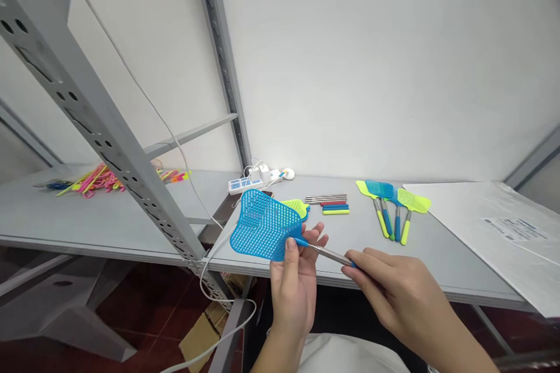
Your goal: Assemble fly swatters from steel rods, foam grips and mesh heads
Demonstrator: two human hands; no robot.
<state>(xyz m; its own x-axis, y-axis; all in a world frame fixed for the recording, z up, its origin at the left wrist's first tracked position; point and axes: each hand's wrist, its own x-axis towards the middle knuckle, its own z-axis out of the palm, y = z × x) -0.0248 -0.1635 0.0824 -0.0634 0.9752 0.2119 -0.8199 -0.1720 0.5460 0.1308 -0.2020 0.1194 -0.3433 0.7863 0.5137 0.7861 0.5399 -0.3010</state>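
A blue fly swatter with a perforated head and a metal rod is held up in front of me, above the shelf's front edge. My left hand pinches the neck of its head, thumb on top and the other fingers behind. Around the handle end of the rod, my right hand is closed, hiding most of the handle; a bit of blue shows by the fingertips. Behind the held head lie loose swatter heads, with a yellow-green head on top. Metal rods and coloured handles lie just beyond.
Several whole swatters lie fanned out on the right of the grey shelf. A white sheet or package covers the right end. A power strip, a white cable and a metal upright stand left; pink and yellow items lie beyond.
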